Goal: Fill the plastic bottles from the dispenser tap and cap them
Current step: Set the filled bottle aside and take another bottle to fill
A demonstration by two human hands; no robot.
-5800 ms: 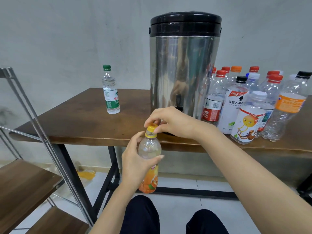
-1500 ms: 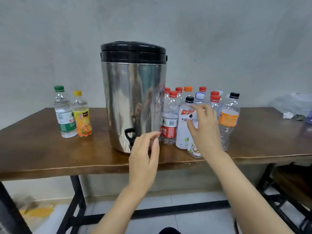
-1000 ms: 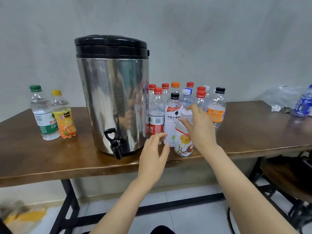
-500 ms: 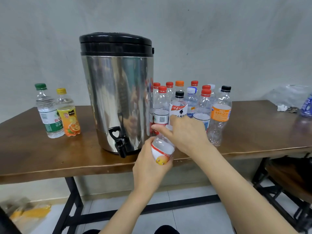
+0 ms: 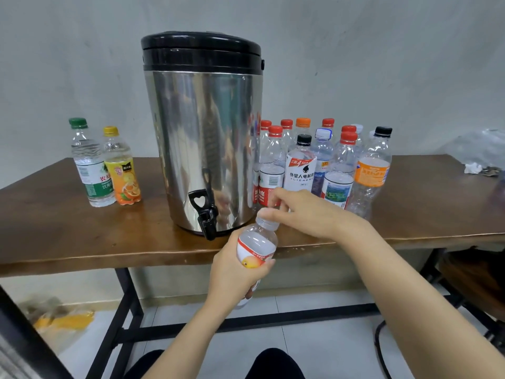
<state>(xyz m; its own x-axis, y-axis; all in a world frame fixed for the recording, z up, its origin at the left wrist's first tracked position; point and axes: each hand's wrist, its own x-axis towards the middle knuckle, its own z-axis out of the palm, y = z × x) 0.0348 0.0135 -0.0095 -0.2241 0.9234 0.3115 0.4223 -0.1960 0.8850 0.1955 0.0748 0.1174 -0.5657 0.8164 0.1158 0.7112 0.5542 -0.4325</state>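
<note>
Left hand (image 5: 232, 272) grips a clear bottle (image 5: 257, 246) below the dispenser tap (image 5: 203, 213); right hand (image 5: 306, 212) fingers (image 5: 276, 196) pinch its cap (image 5: 266, 213).

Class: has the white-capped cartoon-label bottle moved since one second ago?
Yes. Off the table: the left hand holds the bottle before the table's edge, nearer the tap, right hand gripping its top.

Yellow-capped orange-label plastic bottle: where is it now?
Head view, left side: the yellow-capped bottle stands on the brown wooden table, just right of the green-capped clear bottle and left of the steel dispenser.
</note>
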